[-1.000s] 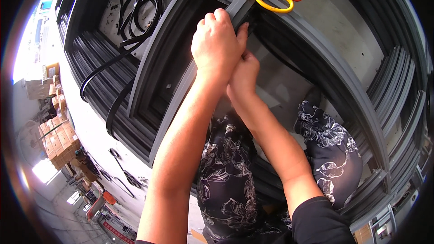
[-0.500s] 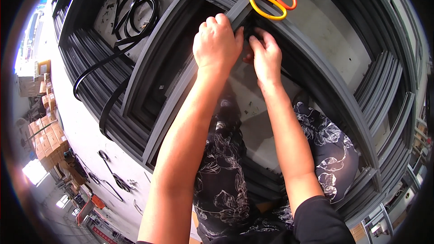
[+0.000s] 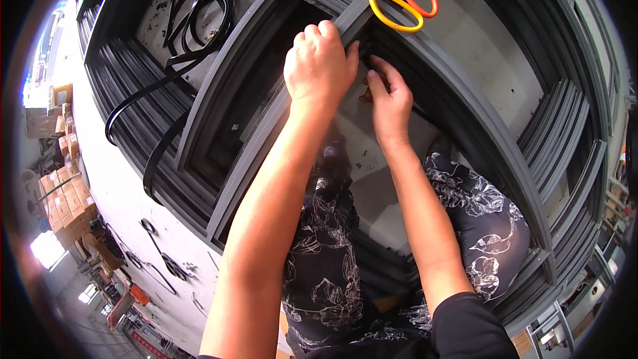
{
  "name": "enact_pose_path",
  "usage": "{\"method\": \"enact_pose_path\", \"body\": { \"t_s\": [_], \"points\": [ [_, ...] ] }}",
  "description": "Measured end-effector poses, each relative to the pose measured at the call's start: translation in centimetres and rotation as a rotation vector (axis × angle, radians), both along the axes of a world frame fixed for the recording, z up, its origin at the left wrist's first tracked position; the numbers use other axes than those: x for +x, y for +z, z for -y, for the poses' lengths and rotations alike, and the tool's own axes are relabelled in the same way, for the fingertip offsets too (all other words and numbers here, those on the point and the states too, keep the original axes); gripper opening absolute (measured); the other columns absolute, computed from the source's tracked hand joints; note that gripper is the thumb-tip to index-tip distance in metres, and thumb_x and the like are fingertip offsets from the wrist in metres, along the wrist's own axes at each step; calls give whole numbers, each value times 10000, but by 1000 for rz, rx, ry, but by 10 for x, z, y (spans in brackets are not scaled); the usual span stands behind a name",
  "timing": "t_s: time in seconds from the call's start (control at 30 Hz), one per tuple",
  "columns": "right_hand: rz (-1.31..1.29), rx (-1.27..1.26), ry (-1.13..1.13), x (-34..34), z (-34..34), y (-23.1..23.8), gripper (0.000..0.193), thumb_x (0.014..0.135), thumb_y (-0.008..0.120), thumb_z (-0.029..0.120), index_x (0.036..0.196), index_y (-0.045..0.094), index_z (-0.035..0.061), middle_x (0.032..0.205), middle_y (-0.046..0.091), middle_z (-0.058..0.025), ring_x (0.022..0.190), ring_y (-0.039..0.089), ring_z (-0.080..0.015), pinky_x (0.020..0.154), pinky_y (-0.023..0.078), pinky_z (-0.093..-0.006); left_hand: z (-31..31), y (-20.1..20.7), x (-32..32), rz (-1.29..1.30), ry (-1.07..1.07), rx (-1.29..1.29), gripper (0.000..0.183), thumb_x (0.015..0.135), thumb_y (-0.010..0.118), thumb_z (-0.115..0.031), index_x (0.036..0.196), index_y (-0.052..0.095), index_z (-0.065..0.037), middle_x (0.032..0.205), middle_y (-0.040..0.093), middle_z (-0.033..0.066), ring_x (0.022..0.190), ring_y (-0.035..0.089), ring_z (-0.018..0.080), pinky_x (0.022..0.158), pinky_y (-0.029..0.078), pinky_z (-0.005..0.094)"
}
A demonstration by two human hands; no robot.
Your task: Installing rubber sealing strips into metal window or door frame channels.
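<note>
Near the corner of a stack of dark grey window-type frames (image 3: 259, 134), my left hand (image 3: 319, 60) is closed over the top bar, its thumb down on the inner side. My right hand (image 3: 392, 103) is just to its right, inside the frame opening beside the black inner edge. Its fingers are curled, thumb and forefinger near each other; whatever they hold, if anything, is hidden against the dark frame. Scissors (image 3: 397, 6) with one orange and one yellow handle loop lie on the frame just above my right hand.
A coiled black strip (image 3: 211, 20) lies in the left frame opening, its ends hanging over the frames. More grey frames (image 3: 555, 139) are stacked at the right. My patterned trouser legs show within the near opening. Cardboard boxes (image 3: 66, 199) stand far left; loose black pieces (image 3: 159, 249) lie on the pale floor.
My right hand has drawn back slightly, down and away from the frame corner. My left hand keeps its place on the bar.
</note>
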State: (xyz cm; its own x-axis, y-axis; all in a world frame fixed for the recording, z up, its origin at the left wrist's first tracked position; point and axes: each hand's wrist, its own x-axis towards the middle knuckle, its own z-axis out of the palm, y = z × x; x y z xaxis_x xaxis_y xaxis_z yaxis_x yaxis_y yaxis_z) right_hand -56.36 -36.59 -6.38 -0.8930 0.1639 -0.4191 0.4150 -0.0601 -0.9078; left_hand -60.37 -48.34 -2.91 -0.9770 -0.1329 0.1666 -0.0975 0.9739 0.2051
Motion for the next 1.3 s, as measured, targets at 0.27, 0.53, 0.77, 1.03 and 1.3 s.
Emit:
{"method": "enact_pose_path", "body": {
  "t_s": [0.27, 0.53, 0.77, 1.03, 1.3],
  "points": [
    [179, -740, -146, -13, -7, 7, 393, 1021, 622, 256, 1357, 549, 65, 901, 650, -31, 718, 569, -98, 665, 509, -271, -1, 3, 0, 7, 13, -15, 425, 849, 745, -419, 913, 598, -25, 952, 664, 154, 916, 671, 324, 774, 563, 419],
    [142, -734, -182, -23, -4, 8, 288, 1019, 626, 247, 1235, 576, 63, 900, 682, -59, 704, 581, -105, 638, 546, -281, 0, 4, -1, -21, -2, -52, 398, 834, 740, -419, 905, 595, -54, 914, 651, 118, 902, 671, 290, 713, 568, 384],
    [240, -1313, -291, -26, -5, -5, 263, 1014, 638, 315, 1157, 644, 95, 898, 684, -36, 699, 569, -123, 704, 545, -280, -2, 5, -1, -36, 10, -48, 406, 827, 744, -422, 903, 594, -52, 906, 653, 115, 901, 671, 289, 710, 569, 386],
    [284, -1148, -155, -34, -9, 1, 268, 1022, 620, 333, 1097, 656, 78, 862, 658, -36, 690, 560, -110, 666, 528, -246, -1, 6, 0, -32, -9, -55, 408, 823, 741, -426, 892, 586, -55, 892, 650, 111, 879, 673, 287, 696, 571, 380],
    [246, -652, -191, -40, 8, 3, 124, 969, 669, 180, 966, 679, 57, 736, 609, 3, 575, 506, -83, 517, 444, -238, -3, 9, 0, 45, 34, 7, 433, 855, 735, -434, 922, 594, -30, 974, 664, 145, 951, 665, 319, 800, 560, 418]
  ]
}}
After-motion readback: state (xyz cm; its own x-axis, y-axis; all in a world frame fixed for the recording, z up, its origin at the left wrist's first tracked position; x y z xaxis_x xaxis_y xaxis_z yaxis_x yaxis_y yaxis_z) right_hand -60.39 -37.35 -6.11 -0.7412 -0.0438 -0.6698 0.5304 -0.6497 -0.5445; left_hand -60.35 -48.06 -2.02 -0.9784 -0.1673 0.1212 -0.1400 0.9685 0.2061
